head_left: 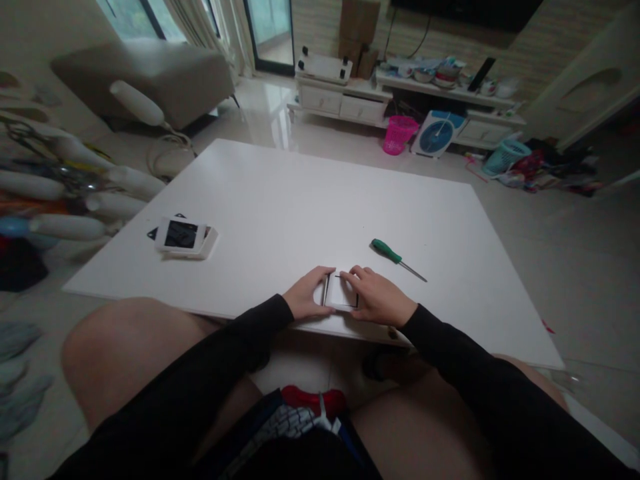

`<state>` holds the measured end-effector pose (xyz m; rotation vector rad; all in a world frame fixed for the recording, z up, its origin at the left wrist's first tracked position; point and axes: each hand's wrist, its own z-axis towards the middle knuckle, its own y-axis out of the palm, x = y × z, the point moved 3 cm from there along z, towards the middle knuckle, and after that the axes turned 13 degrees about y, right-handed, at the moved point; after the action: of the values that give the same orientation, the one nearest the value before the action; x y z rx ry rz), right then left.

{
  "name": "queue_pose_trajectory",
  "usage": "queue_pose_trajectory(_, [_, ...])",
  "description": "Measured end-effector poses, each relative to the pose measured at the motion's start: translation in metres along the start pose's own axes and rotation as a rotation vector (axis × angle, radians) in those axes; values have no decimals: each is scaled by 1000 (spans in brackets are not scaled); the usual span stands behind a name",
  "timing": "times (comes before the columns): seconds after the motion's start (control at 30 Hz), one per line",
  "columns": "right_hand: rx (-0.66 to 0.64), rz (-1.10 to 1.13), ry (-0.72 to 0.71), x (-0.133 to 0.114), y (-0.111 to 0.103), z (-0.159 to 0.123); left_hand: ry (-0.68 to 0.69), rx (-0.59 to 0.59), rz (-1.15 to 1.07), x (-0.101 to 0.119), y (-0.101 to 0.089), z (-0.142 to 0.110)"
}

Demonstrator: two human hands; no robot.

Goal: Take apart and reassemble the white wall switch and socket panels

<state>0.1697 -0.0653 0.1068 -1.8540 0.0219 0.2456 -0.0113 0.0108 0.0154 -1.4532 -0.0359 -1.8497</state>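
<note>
Near the front edge of the white table [300, 200], both my hands are on a small, square white box-like piece [342, 293] with thin dark lines along its edges. My left hand [307, 293] grips its left side between thumb and fingers. On the other side, my right hand [376, 293] holds the right edge, with fingertips on the upper face. Beyond my right hand lies a screwdriver [399, 259] with a green handle, its metal shaft pointing right and towards me. Whether the piece touches the tabletop I cannot tell.
At the table's left lie stacked white square parts [203, 245], one with a dark panel. Past the table stand a low white cabinet [345, 107], a pink basket [400, 135] and a blue-and-white fan [439, 135]. Left of the table, several white lamp-like tubes [70, 227] crowd its edge.
</note>
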Motion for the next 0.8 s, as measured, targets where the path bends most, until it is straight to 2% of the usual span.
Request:
queue_pose_trajectory(0.27, [17, -5, -37, 0, 1, 1, 42, -35, 97, 3, -6, 1])
queue_pose_trajectory(0.4, [14, 12, -46, 1, 2, 3, 38, -8, 90, 3, -5, 1])
queue_pose_trajectory(0.8, [-37, 87, 25, 11, 4, 8, -9, -45, 149, 2, -11, 9])
